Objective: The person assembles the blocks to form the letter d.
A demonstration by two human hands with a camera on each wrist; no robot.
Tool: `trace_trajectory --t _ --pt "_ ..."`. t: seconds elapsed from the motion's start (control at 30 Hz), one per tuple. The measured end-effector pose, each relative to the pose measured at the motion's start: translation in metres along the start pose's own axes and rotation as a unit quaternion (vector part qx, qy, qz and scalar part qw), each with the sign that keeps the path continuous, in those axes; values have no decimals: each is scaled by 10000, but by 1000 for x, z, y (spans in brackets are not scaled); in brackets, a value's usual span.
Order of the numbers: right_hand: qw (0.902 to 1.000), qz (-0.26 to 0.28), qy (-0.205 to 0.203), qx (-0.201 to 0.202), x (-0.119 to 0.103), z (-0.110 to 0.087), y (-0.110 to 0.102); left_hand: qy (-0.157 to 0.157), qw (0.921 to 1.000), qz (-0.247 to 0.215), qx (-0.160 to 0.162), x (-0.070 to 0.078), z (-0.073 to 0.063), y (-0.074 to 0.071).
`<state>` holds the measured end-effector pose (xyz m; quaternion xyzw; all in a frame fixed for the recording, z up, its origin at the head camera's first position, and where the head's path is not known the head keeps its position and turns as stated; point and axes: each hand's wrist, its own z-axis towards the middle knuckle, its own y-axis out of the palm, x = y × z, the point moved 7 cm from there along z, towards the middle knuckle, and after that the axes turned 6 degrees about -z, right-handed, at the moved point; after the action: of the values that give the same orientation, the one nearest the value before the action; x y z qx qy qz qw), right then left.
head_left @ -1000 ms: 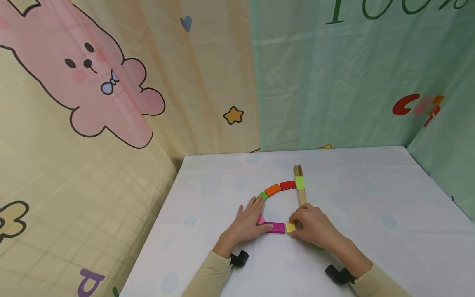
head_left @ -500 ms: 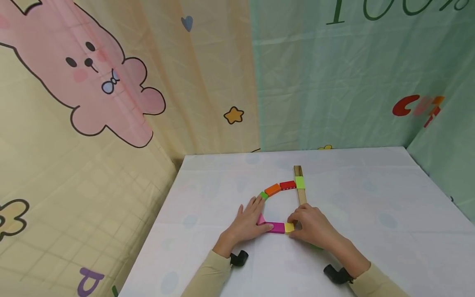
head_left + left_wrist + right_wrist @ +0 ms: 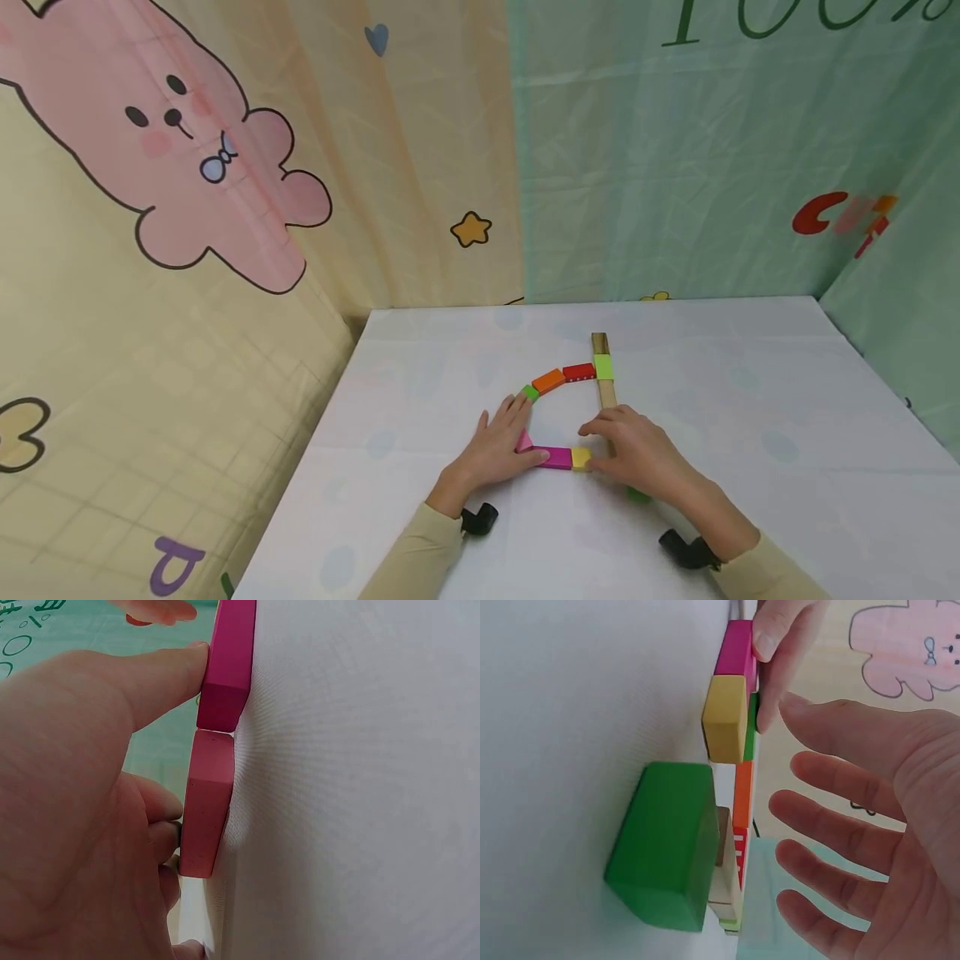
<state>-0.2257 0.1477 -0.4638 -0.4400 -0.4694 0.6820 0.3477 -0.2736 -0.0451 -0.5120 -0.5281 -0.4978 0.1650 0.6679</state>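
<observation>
My left hand (image 3: 487,452) rests with straight fingers over the left side of an outline of toy blocks, its thumb on a magenta block (image 3: 557,458) and its fingertips at a small green block (image 3: 531,392). A pink block (image 3: 207,806) sits under the palm, end to end with the magenta one. Against the magenta block's right end lies a yellow block (image 3: 581,459). Beside it my right hand (image 3: 647,454) hovers with fingers spread and nothing in them. Below that hand stands a larger dark green block (image 3: 664,844), mostly hidden in the head view.
An orange block (image 3: 548,382) and a red block (image 3: 578,372) with white dots form the outline's upper curve. They lead to a light green block (image 3: 603,367) in a line of plain wooden pieces (image 3: 608,395). A printed curtain (image 3: 420,167) hangs behind the white table (image 3: 750,417).
My right hand first slid the yellow block left against the magenta block, then let go and spread its fingers, drawing slightly right. The left hand has stayed on the blocks.
</observation>
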Motion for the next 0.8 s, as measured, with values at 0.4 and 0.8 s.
trace_trajectory --t 0.4,0.8 --pt "9989 -19 463 28 19 -25 -10 45 10000 -55 18 -1 -1 0" --pt "9972 114 731 -60 36 -54 -10 9 10000 -13 -32 0 0 0"
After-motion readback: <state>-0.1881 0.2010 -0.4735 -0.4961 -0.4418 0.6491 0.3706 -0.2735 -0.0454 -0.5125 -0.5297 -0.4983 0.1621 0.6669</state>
